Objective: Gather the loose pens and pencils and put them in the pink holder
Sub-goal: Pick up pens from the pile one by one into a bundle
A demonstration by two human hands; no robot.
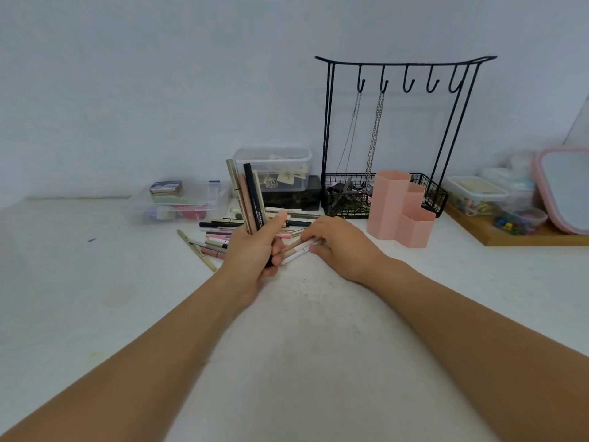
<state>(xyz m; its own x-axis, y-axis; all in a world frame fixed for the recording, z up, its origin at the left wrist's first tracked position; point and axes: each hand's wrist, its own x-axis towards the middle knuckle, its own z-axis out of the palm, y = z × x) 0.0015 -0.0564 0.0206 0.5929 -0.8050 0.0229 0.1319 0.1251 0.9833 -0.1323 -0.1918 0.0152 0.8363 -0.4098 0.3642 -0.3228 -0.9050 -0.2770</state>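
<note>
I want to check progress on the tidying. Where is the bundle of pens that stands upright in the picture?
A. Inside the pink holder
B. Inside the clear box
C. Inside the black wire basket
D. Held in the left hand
D: the left hand grips the bundle of pens upright above the table, left of the pink holder.

The holder [398,208] is pale pink, one plain colour with no pattern. The pens in the left hand [251,253] are black, beige-gold and dusty pink; the black one [253,194] carries small white print. The pens under the right hand [338,242] are white and light beige. The loose pens on the table [229,232] are black, dark green, pink, grey and gold. The table [95,282] is white with faint yellowish marks. The wire rack [404,132] is black, its chains [376,132] silver-grey. The mirror frame [541,189] is pink. The tray [522,239] is light brown wood. The wall [159,74] is pale bluish grey.
</note>
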